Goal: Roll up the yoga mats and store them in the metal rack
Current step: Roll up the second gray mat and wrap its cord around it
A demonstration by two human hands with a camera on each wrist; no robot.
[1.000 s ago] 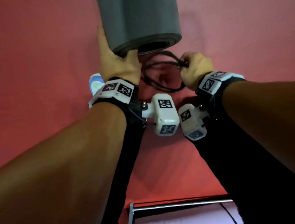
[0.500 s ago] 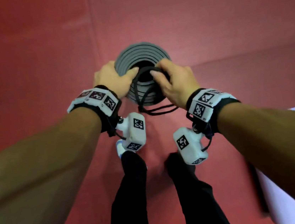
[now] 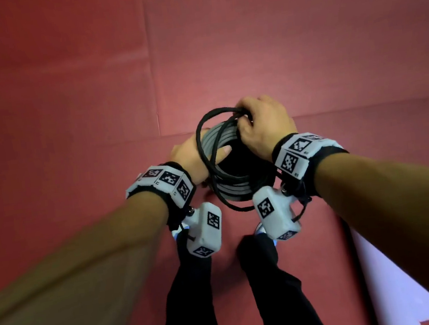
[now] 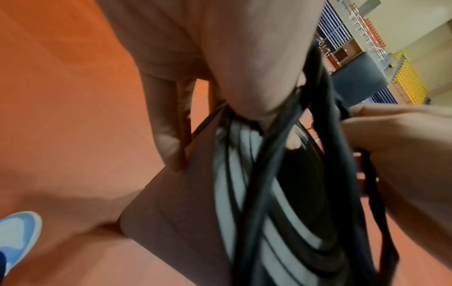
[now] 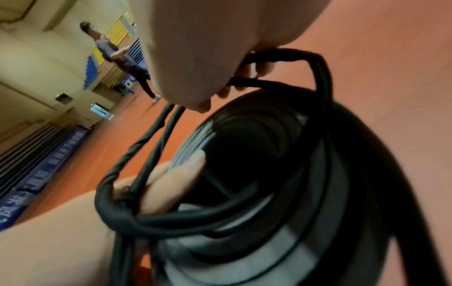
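A rolled grey yoga mat [image 3: 229, 190] stands on end on the red floor, its spiral end facing up at me. My left hand [image 3: 193, 151] grips its left side, thumb lying over the top rim. My right hand [image 3: 260, 127] pinches several loops of a black cord [image 3: 201, 139] at the far rim. The loops hang around the roll's top end and over my left thumb. The left wrist view shows the spiral end [image 4: 244, 174], the cord [image 4: 276, 147] and my left fingers [image 4: 168, 135] on the mat's side. In the right wrist view the cord [image 5: 117, 174] crosses the mat end [image 5: 244, 241].
Red floor mats [image 3: 65, 99] spread all around. My legs in black trousers [image 3: 192, 300] stand just behind the roll. A pale mat [image 3: 401, 288] lies flat at the lower right. Another person [image 5: 117, 56] stands far off near a wall.
The roll, held up a second ago, now stands on end on the floor. My right hand has carried the cord loops from the centre to the far rim, widening them over the top.
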